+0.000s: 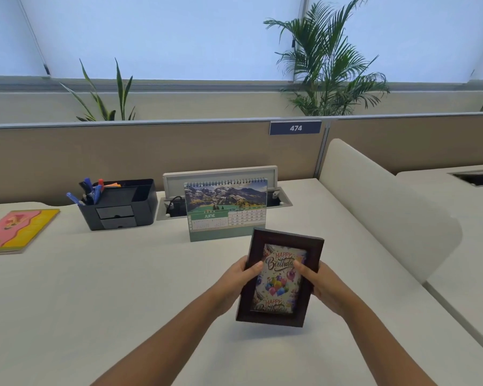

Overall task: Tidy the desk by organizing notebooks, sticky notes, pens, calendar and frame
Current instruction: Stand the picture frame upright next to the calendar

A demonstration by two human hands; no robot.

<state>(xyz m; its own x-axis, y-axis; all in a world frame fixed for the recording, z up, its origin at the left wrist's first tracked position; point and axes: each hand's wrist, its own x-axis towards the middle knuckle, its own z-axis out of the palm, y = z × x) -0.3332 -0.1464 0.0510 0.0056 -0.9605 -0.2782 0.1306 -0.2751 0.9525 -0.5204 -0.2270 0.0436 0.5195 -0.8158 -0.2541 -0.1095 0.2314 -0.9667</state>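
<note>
A dark brown picture frame (279, 291) with a "Happy Birthday" card is held upright above the desk, slightly tilted. My left hand (239, 280) grips its left edge and my right hand (319, 285) grips its right edge, thumbs on the front. Just behind it a desk calendar (226, 208) showing June stands upright. A black desk organizer (117, 204) further left holds several pens (91, 190) and orange sticky notes (112, 185). A pink and yellow notebook (17, 229) lies flat at the far left, on top of another one.
The beige desk (109, 288) ends at a tan partition (151, 151) with a "474" sign. An open cable tray (279, 199) with a raised lid sits behind the calendar. A rounded cream divider (388, 218) borders the right side. Plants stand behind the partition.
</note>
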